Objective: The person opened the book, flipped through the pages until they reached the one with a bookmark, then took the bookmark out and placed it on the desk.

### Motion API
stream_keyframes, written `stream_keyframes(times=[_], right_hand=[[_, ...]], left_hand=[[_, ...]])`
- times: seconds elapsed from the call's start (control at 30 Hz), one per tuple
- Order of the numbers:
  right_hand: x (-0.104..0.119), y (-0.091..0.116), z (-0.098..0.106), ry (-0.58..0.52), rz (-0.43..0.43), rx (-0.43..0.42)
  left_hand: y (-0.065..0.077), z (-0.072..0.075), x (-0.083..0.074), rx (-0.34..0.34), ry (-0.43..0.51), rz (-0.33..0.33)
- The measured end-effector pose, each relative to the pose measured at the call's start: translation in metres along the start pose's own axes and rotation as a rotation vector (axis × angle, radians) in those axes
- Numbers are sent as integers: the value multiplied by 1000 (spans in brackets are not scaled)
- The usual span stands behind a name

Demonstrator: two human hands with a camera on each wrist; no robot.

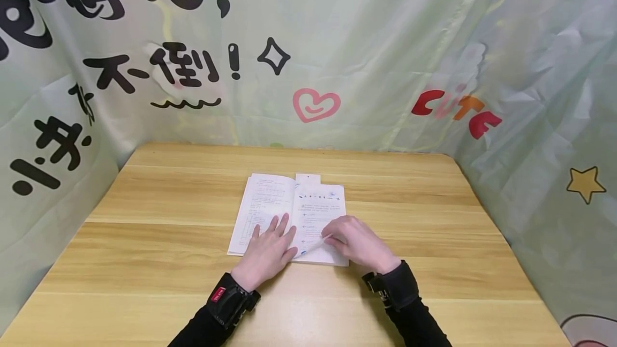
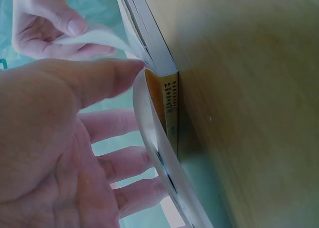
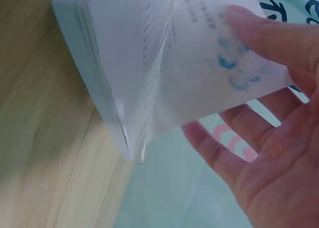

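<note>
An open book (image 1: pixel 262 197) with printed pages lies flat on the wooden table. My left hand (image 1: pixel 267 253) rests on the left page near the gutter, fingers spread and straight; the thumb (image 2: pixel 114 81) touches the lower edge by the spine. At the lower right, my right hand (image 1: pixel 359 242) pinches a page (image 3: pixel 199 83) between thumb and fingers. That page is lifted and bent up from the stack below, and blue print shows on it. Out from the book's top edge sticks a white card or slip (image 1: pixel 308 178).
The wooden table (image 1: pixel 168 191) extends around the book on all sides. Behind it and at both sides hangs a pale green cloth (image 1: pixel 376 68) with lettering, a pink heart and a star. Each wrist wears a black strap (image 1: pixel 400 285).
</note>
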State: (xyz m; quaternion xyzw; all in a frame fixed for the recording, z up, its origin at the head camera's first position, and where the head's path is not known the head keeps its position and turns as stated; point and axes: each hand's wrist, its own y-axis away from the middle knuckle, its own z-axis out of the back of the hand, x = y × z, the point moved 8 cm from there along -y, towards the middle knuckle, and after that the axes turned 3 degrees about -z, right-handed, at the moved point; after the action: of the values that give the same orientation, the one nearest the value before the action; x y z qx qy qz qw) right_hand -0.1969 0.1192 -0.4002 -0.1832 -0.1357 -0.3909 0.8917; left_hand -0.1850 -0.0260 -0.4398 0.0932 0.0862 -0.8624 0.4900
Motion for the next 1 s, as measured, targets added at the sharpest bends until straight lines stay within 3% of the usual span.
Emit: stream_keyframes(times=[0.17,0.5,0.7,0.87,1.0], right_hand=[[2,-1,4,-17,17,-61],[8,-2,12,-32,71,-161],[13,-3,16,-50,132,-237],[23,-3,23,-48,215,-354],[27,-1,29,-60,231,-486]], left_hand=[[0,1,-1,-14,11,3],[-2,0,1,23,33,29],[-2,1,-1,3,8,22],[-2,4,-2,-47,-28,-7],[-3,5,-2,-74,-44,-20]])
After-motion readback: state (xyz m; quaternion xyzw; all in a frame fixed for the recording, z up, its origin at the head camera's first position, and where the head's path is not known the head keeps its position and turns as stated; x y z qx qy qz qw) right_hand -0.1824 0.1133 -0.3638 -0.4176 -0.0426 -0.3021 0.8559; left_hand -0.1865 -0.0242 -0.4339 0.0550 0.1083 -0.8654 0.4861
